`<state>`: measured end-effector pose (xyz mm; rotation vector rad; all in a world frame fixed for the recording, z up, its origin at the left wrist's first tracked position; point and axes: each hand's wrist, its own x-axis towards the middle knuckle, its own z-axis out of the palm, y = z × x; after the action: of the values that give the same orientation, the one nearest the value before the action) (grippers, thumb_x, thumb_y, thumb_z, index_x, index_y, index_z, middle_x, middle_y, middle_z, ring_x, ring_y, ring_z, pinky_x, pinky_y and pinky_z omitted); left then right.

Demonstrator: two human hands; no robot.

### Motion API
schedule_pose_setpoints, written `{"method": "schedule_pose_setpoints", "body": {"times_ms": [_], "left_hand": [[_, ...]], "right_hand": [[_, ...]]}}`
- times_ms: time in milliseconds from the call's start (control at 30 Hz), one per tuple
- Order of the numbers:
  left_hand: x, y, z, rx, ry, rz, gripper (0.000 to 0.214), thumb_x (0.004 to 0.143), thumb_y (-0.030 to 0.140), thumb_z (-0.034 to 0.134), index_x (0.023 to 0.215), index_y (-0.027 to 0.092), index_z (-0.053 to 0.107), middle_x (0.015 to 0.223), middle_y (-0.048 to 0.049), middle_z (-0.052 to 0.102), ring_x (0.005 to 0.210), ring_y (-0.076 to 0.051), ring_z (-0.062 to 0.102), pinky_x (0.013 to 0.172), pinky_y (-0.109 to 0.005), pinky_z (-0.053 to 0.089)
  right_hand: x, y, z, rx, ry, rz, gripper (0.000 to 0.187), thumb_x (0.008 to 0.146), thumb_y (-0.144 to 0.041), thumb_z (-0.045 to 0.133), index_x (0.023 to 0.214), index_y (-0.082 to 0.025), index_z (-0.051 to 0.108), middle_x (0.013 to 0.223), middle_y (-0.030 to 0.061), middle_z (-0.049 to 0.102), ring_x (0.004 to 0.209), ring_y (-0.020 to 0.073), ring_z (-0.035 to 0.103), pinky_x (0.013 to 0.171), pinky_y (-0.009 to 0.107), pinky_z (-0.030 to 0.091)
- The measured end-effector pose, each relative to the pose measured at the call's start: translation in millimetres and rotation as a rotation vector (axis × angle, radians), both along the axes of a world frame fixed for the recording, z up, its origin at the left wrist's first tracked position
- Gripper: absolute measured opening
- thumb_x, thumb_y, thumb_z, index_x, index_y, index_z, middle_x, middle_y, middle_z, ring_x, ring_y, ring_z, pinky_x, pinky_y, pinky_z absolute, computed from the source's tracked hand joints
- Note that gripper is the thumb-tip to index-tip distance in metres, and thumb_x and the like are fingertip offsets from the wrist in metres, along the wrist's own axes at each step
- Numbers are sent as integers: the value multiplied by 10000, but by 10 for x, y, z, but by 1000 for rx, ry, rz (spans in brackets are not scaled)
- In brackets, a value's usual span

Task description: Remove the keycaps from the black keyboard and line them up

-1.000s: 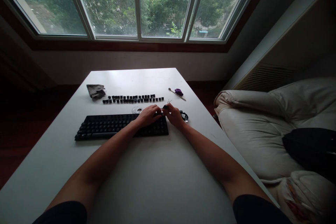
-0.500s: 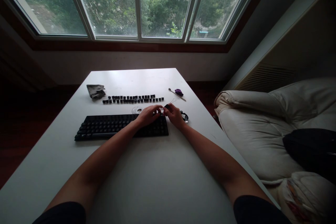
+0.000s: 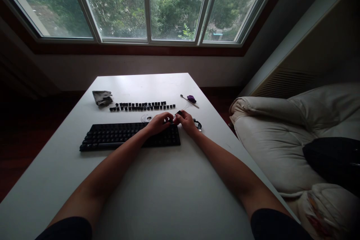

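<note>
- a wide window (image 3: 147,7) stands beyond everything, trees behind its panes.
- a pale padded sofa (image 3: 270,150) sits to the right, with a dark bag-like bundle (image 3: 332,159) on its seat.
- the white table (image 3: 168,191) carries the small things.
- a black keyboard (image 3: 112,137) lies on the table, its right end under and just beside the hands; any lettering on its keys is too small and dark to read.
- the left hand (image 3: 159,124) is over the keyboard's far right part, fingers curled and tips drawn close together; whether they grip something small cannot be told.
- the right hand (image 3: 186,123), just off the keyboard's right far corner, is closed on a wire tool.
- a crumpled grey cloth (image 3: 102,98) lies at the far left.
- a dark cable (image 3: 198,124) is bunched just beside the right hand, partly hidden by it.
- a thin brush (image 3: 189,101) lies aslant, close by a purple bundle (image 3: 191,98).
- a clear round piece (image 3: 143,118), dish or lid, lies behind the keyboard; its contents are too small to make out.
- the wire tool (image 3: 179,113) has a black middle, thin wire reaching out beyond the right hand.
- small black keycaps (image 3: 141,108) stand in two rows behind the keyboard, their markings unreadable.
</note>
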<state>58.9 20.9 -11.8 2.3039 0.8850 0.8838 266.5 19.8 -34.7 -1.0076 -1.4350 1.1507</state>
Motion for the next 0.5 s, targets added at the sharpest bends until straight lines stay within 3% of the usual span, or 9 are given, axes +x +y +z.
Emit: {"method": "schedule_pose_setpoints", "body": {"times_ms": [300,500], "left_hand": [[18,-45,54,225,171,-3,196,945,215,554,1110,240,658,1134,-73,649,1064,-217,595,938,-371,493],[24,-19,46,334,201,-3,167,930,210,604,1083,245,661,1193,-73,617,1117,-235,539,961,-405,488]], "right_hand": [[5,26,-21,22,-32,-26,327,853,-518,627,870,-204,538,704,1,649,604,140,591,620,288,514],[-2,-7,14,32,-37,-15,285,867,-485,612,879,-208,544,701,-6,640,611,145,590,620,287,503]]}}
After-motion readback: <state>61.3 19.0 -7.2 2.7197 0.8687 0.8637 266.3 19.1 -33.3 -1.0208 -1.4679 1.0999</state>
